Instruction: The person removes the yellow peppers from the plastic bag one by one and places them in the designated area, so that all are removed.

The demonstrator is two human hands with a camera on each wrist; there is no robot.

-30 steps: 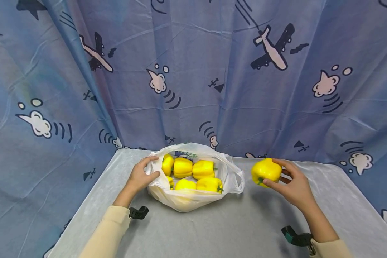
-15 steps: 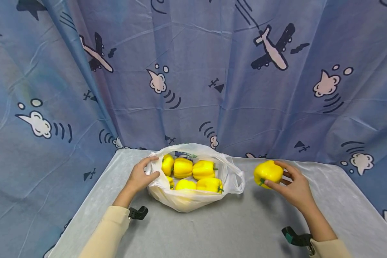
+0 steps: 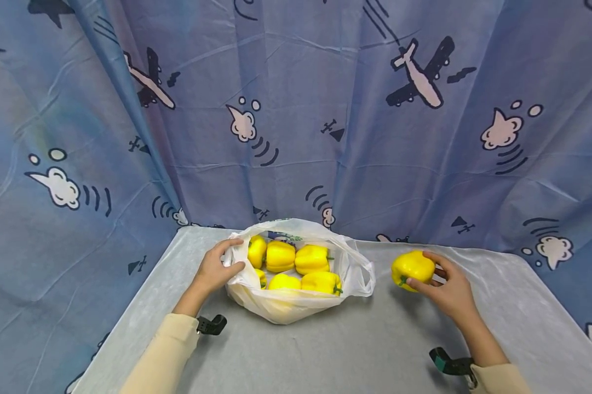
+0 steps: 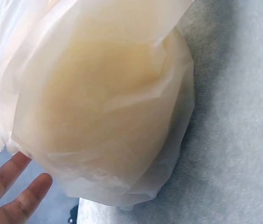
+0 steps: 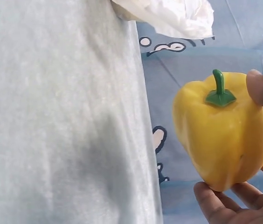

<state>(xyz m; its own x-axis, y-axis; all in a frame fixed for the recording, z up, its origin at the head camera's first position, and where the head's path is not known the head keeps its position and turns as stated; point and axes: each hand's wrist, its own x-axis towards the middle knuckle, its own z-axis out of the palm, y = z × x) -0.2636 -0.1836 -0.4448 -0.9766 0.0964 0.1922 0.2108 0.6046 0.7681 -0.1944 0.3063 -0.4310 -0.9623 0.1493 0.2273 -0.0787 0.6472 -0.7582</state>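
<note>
- Yellow peppers (image 3: pixel 280 256): we count six showing in the white plastic bag (image 3: pixel 296 313) and one more to its right, in a hand.
- At the left, we see the left hand (image 3: pixel 214 268) at the bag's left rim, thumb and index finger spread and touching the plastic; we cannot tell whether they pinch it. In the left wrist view the hand is cut off and the bag's contents are only a yellowish blur.
- Inside, the plastic covers part of the back-left pepper (image 3: pixel 257 251), and we get just a sliver of the front-left pepper (image 3: pixel 262 278).
- Farther along, the rim hides the lower part of the front-middle pepper (image 3: pixel 285 281); we cannot make out its stem.
- Next, the back-right pepper (image 3: pixel 311 259) lies with its long axis sideways, stem to the right; the front-right pepper (image 3: pixel 319 282) lies much the same, stem right and slightly nearer us.
- Past the bag, we find the held pepper (image 3: pixel 413 269) tilted over the grey cloth (image 3: pixel 325 350), its stem pointing down and left. In the right wrist view its long axis runs nearly vertical, stem end up.
- Rightmost, the right hand (image 3: pixel 450 290) grasps that pepper between thumb and fingers; the pepper hides some fingertips from us, and the right wrist view crops the hand.
</note>
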